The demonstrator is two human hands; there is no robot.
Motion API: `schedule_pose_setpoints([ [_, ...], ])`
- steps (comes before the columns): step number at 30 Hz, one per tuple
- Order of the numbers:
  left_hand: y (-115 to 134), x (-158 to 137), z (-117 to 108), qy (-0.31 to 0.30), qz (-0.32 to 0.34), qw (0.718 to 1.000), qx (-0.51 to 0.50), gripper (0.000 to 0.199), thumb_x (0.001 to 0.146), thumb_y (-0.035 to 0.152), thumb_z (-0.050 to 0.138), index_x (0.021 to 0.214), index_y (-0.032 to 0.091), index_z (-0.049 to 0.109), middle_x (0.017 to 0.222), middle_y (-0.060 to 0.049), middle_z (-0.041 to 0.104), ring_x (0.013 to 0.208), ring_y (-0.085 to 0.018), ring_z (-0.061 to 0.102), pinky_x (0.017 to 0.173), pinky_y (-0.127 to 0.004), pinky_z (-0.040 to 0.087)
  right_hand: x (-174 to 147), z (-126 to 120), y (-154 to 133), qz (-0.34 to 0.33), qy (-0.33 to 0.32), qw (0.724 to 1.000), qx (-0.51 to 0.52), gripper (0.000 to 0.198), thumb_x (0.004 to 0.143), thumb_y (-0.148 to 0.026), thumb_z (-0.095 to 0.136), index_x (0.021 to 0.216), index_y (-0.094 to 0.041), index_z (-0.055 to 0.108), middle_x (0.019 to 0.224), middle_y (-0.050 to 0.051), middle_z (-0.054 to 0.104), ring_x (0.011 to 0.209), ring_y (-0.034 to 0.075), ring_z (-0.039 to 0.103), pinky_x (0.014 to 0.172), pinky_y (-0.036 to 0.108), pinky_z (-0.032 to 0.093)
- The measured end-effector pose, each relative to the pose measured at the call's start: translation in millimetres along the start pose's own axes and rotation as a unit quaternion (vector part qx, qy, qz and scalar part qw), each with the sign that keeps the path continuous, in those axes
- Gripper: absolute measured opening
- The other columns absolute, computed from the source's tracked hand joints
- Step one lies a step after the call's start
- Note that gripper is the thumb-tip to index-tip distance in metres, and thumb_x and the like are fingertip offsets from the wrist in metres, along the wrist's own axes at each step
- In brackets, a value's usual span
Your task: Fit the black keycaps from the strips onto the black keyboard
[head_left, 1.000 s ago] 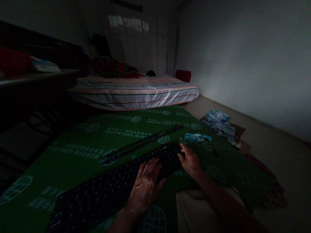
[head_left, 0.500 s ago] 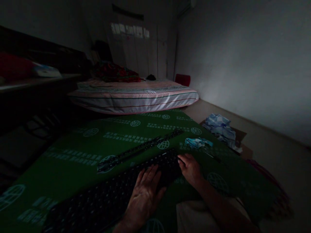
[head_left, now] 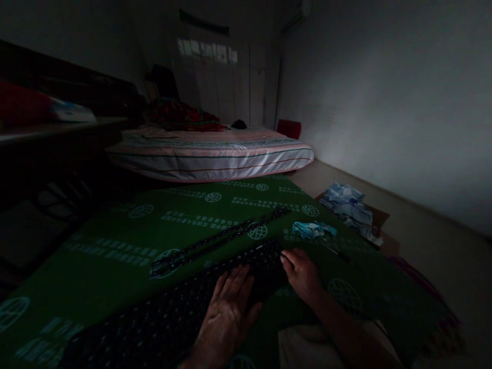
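Observation:
A long piece of black cloth (head_left: 154,312) with small white dots lies flat across the green mat (head_left: 111,220). My left hand (head_left: 226,312) rests palm down on it, fingers stretched out. At the cloth's right end, my right hand (head_left: 302,271) has its thumb and fingers pinched together on the edge; the exact grip is dim. Beyond the cloth lies a long narrow strip (head_left: 215,238) of similar dotted fabric, roughly parallel to it. A crumpled light-blue cloth (head_left: 313,229) sits past my right hand, beside a thin dark tool (head_left: 338,252) that I cannot identify.
A bed with a striped sheet (head_left: 223,159) stands beyond the mat, with a red blanket (head_left: 184,117) on top. Blue and white fabric (head_left: 346,205) is heaped on the floor at right. A dark table (head_left: 103,125) stands at left. The room is dim.
Both hands stay almost in place on the dotted cloth. The view has shifted slightly, and the cloth's left end now appears a little farther left.

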State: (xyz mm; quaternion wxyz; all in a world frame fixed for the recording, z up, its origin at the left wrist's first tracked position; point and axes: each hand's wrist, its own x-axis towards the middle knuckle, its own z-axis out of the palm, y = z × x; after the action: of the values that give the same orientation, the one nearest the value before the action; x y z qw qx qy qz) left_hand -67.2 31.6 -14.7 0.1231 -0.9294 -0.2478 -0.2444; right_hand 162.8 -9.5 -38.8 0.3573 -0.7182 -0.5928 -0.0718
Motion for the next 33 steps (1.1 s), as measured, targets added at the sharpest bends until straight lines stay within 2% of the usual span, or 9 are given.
schedule_pose_setpoints([
  [5,0.2,-1.0,0.6,-0.001,0.002,1.000,-0.003,0.041,0.085,0.037,0.054,0.121,0.018,0.055,0.130,-0.012,0.057,0.118,-0.026,0.054,0.099,-0.045,0.043,1.7,-2.5,-1.2,-0.012,-0.018,1.000,-0.005,0.024,0.089,-0.023,0.046,0.085,-0.021,0.070,0.079,0.004,0.066,0.081,0.017,0.061,0.077,0.027,0.048],
  [12,0.8,0.7,-2.2,0.026,0.002,1.000,0.001,0.039,0.084,0.037,0.054,0.119,0.018,0.056,0.127,-0.011,0.059,0.116,-0.025,0.055,0.097,-0.042,0.045,6.6,-13.0,-7.8,-0.009,0.011,1.000,0.001,0.023,0.088,-0.026,0.048,0.095,-0.020,0.069,0.091,0.006,0.069,0.087,0.017,0.063,0.082,0.027,0.048],
  [14,0.8,1.0,-3.1,0.027,0.006,1.000,0.009,0.040,0.084,0.037,0.054,0.119,0.018,0.056,0.128,-0.011,0.059,0.115,-0.024,0.056,0.096,-0.042,0.046,21.5,-22.4,-8.0,-0.027,-0.007,1.000,0.003,0.024,0.089,-0.026,0.046,0.094,-0.021,0.069,0.092,0.006,0.069,0.088,0.017,0.063,0.083,0.026,0.048],
  [16,0.2,0.6,-2.8,0.027,0.013,0.999,0.021,0.041,0.083,0.037,0.055,0.120,0.018,0.055,0.129,-0.011,0.058,0.115,-0.025,0.056,0.095,-0.043,0.047,46.0,-30.4,-4.7,-0.040,-0.050,0.998,-0.007,0.024,0.089,-0.026,0.046,0.091,-0.023,0.070,0.093,0.005,0.068,0.089,0.016,0.063,0.083,0.025,0.048],
  [18,-1.2,-0.6,-0.7,0.026,0.018,0.999,0.031,0.043,0.083,0.038,0.056,0.121,0.018,0.054,0.130,-0.011,0.057,0.116,-0.025,0.056,0.094,-0.043,0.048,77.0,-33.3,3.1,-0.023,-0.107,0.993,-0.048,0.025,0.089,-0.024,0.046,0.093,-0.023,0.070,0.095,0.004,0.068,0.093,0.015,0.062,0.085,0.024,0.047],
  [22,-4.9,-4.1,5.0,0.035,0.033,0.998,0.046,0.046,0.081,0.040,0.057,0.122,0.018,0.055,0.132,-0.011,0.056,0.117,-0.025,0.055,0.092,-0.040,0.048,136.8,-18.8,29.9,0.004,-0.151,0.984,-0.095,0.025,0.088,-0.022,0.049,0.103,-0.022,0.069,0.107,0.005,0.067,0.101,0.017,0.061,0.089,0.026,0.046],
  [25,-6.4,-5.5,5.5,0.033,0.044,0.997,0.056,0.047,0.080,0.042,0.057,0.121,0.019,0.056,0.130,-0.011,0.058,0.118,-0.025,0.054,0.092,-0.038,0.049,165.5,1.7,51.2,0.013,-0.174,0.978,-0.110,0.027,0.087,-0.019,0.051,0.107,-0.021,0.069,0.110,0.008,0.067,0.101,0.019,0.062,0.087,0.027,0.047],
  [29,-7.7,-5.5,4.6,0.026,0.049,0.996,0.063,0.046,0.080,0.044,0.057,0.118,0.019,0.058,0.127,-0.011,0.060,0.117,-0.025,0.054,0.091,-0.036,0.049,183.7,25.1,70.2,0.014,-0.206,0.971,-0.119,0.027,0.087,-0.019,0.051,0.106,-0.025,0.070,0.109,0.005,0.068,0.099,0.017,0.063,0.087,0.024,0.046],
  [33,-9.1,-4.9,5.2,0.028,0.064,0.994,0.086,0.044,0.080,0.046,0.055,0.116,0.020,0.060,0.125,-0.009,0.062,0.114,-0.023,0.057,0.087,-0.033,0.050,190.8,38.6,78.9,0.019,-0.230,0.964,-0.133,0.028,0.087,-0.022,0.050,0.108,-0.026,0.069,0.111,0.005,0.067,0.102,0.017,0.061,0.089,0.025,0.045],
])
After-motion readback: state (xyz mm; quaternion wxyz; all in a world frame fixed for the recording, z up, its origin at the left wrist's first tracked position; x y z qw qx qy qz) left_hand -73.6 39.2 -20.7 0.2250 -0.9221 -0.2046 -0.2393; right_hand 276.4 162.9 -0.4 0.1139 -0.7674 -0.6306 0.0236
